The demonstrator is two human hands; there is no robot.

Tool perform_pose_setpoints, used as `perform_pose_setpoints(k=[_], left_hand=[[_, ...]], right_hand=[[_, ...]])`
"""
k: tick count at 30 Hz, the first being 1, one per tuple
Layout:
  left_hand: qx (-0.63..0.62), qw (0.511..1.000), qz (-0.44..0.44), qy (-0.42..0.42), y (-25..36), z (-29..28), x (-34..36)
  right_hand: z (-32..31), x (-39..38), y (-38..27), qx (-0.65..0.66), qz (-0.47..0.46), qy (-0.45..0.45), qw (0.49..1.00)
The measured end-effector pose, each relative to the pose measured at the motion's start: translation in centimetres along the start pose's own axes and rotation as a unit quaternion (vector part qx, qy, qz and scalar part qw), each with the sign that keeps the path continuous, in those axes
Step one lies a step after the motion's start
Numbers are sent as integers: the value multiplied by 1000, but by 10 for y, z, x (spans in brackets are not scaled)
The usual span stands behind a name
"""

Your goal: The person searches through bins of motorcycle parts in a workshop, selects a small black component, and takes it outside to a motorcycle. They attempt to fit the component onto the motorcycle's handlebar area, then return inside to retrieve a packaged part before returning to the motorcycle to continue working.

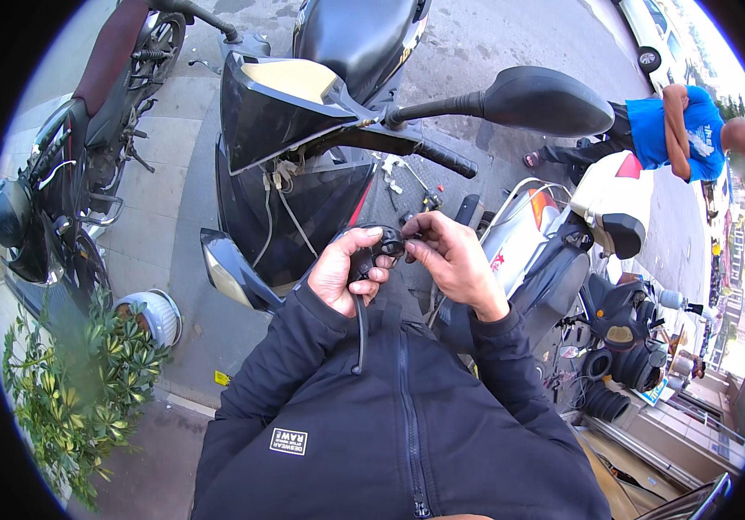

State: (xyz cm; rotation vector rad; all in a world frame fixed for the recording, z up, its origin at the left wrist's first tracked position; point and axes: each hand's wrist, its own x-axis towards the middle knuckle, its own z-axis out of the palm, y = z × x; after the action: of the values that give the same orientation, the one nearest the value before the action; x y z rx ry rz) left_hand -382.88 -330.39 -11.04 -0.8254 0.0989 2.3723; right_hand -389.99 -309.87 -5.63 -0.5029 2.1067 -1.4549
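Note:
My left hand (pixel 344 270) is wrapped round a black brake lever assembly (pixel 390 243). Its dark grey lever (pixel 362 334) hangs down from the palm against my jacket and ends in a small ball. A round clamp-like part of the assembly points toward my right hand (pixel 457 260). The right thumb and forefinger are pinched together at that part's edge; whatever they hold is too small to make out. Just beyond my hands stands a scooter front with black panels (pixel 303 208), loose wires (pixel 279 186) hanging out below its cream headlight (pixel 290 78).
A mirror (pixel 550 101) and a handlebar grip (pixel 446 159) jut out right of the scooter front. A white scooter (pixel 524 247) stands close on the right, a motorcycle (pixel 86 156) on the left. Tools (pixel 431 201) lie on the ground. A person in blue (pixel 674 130) is at the far right.

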Motion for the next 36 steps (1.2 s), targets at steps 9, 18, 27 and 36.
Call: perform_pose_setpoints(k=[9, 18, 27, 36], left_hand=[[25, 1000, 7, -13, 7, 6, -3], [40, 999, 7, -18, 11, 7, -2], [38, 999, 16, -11, 14, 10, -1], [39, 999, 17, 2, 7, 14, -1]], right_hand=[[9, 1, 9, 138, 58, 59, 987], [1, 7, -7, -164, -131, 22, 977], [1, 8, 1, 34, -28, 20, 999], [-2, 10, 0, -156, -102, 14, 982]])
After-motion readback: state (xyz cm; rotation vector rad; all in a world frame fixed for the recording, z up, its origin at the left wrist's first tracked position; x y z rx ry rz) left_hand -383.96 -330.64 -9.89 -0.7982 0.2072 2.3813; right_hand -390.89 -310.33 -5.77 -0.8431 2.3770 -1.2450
